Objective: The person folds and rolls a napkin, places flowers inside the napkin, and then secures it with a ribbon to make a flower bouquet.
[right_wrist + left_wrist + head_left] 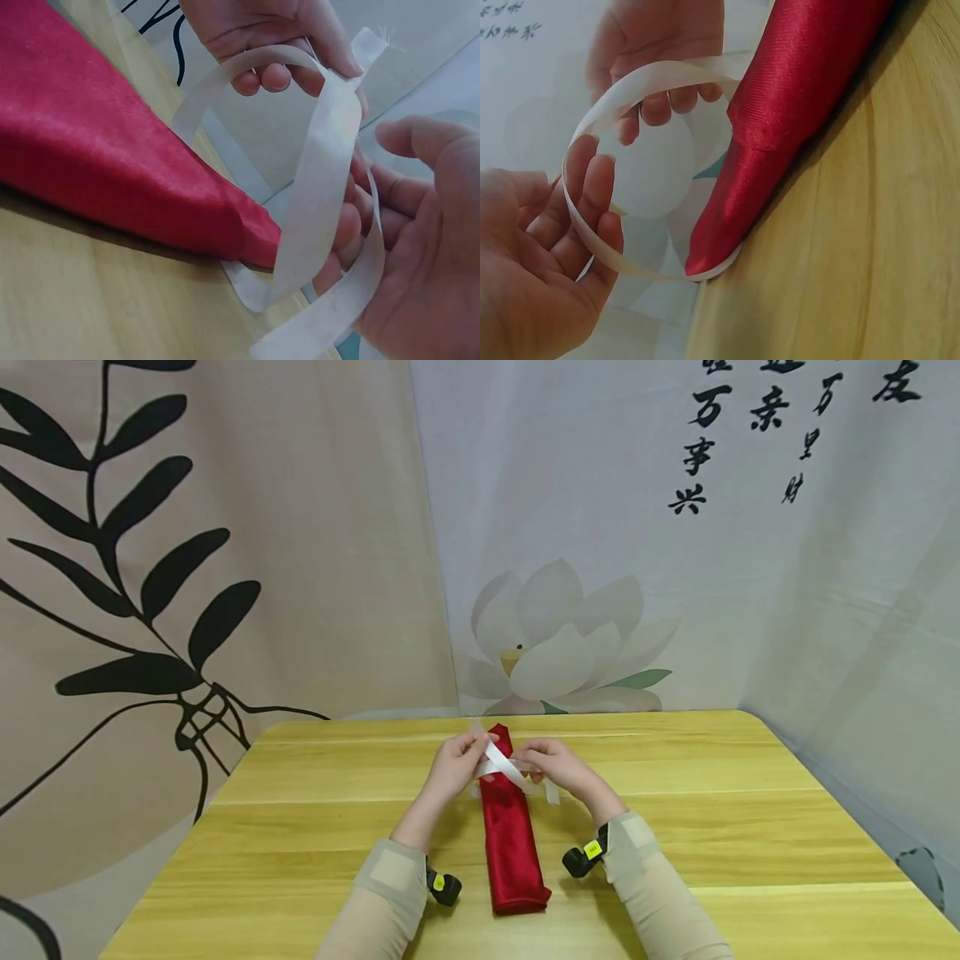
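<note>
A long red satin bundle (513,852) lies lengthwise on the wooden table, its narrower end at the far side. White ribbon (507,765) passes around that far end and crosses itself above it. My left hand (453,764) pinches the ribbon close to one frayed end (369,46) between thumb and fingers. From the other side, my right hand (555,763) has its bent fingers inside the ribbon loop (319,187), touching the band. A loose tail (322,315) runs from those fingers, while the right thumb (420,139) stands apart from them.
The yellow wood-grain table (720,843) stretches out on both sides, its back edge just past my hands. A printed cloth backdrop (337,527) with leaves, a lotus and writing hangs behind it. Black cameras (444,887) sit on both wrists.
</note>
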`<move>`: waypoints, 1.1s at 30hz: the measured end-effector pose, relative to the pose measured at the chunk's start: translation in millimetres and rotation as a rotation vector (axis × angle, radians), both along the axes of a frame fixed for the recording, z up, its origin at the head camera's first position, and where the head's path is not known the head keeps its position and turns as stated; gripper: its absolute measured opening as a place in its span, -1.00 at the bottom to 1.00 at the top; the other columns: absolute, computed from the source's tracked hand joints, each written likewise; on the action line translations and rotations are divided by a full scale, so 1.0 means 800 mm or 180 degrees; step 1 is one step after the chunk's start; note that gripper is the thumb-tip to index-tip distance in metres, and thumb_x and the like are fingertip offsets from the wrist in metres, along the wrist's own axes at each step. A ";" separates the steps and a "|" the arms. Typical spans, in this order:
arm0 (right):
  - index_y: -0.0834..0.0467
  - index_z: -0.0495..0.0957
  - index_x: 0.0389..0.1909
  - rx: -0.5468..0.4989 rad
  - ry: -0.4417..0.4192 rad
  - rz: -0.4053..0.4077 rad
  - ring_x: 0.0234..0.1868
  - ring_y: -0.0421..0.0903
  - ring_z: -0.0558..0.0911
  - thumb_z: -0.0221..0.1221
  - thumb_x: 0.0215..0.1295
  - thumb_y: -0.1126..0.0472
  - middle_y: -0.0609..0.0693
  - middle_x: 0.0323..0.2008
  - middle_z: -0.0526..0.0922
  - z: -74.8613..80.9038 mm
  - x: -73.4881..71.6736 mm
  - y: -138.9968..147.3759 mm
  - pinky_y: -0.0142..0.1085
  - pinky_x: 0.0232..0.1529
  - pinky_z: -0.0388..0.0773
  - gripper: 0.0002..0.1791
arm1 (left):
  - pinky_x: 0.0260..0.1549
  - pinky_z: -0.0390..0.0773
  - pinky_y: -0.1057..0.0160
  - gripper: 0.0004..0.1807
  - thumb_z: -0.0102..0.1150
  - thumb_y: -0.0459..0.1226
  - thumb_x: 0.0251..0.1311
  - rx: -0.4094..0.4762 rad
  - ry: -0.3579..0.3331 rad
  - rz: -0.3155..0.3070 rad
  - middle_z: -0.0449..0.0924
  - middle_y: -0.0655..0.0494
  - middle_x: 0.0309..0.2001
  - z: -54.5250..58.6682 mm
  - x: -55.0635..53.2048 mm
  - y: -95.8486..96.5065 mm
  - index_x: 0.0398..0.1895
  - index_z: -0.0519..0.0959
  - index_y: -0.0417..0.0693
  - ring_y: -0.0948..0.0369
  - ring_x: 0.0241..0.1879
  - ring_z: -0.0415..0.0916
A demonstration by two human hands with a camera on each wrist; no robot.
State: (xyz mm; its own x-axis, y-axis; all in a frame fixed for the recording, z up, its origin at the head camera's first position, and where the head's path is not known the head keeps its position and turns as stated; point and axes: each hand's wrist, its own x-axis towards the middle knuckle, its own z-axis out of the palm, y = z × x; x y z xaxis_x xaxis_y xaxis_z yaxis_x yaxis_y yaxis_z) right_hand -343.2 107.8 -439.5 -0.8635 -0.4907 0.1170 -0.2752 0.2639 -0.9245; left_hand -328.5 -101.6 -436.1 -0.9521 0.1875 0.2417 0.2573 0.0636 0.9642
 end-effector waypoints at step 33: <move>0.20 0.67 -0.28 0.1017 0.0111 0.0058 -0.34 -0.14 0.39 0.21 0.28 0.19 -0.10 -0.39 0.58 -0.018 -0.024 0.034 -0.28 -0.28 0.36 -0.84 | -0.42 0.63 0.19 -0.61 -0.05 -0.24 0.44 0.0006 -0.0767 0.0849 0.62 -0.20 -0.18 -0.018 -0.001 -0.045 0.10 0.52 -0.41 0.20 -0.56 0.62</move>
State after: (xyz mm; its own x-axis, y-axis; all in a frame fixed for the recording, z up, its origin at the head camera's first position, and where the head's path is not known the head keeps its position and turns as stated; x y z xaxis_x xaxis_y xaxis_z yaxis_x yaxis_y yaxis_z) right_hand -362.1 134.7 -453.7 -0.8523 -0.5228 -0.0160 -0.3128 0.5339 -0.7856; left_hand -329.5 -137.5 -450.5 -0.9971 -0.0755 0.0045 -0.0027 0.0959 0.9954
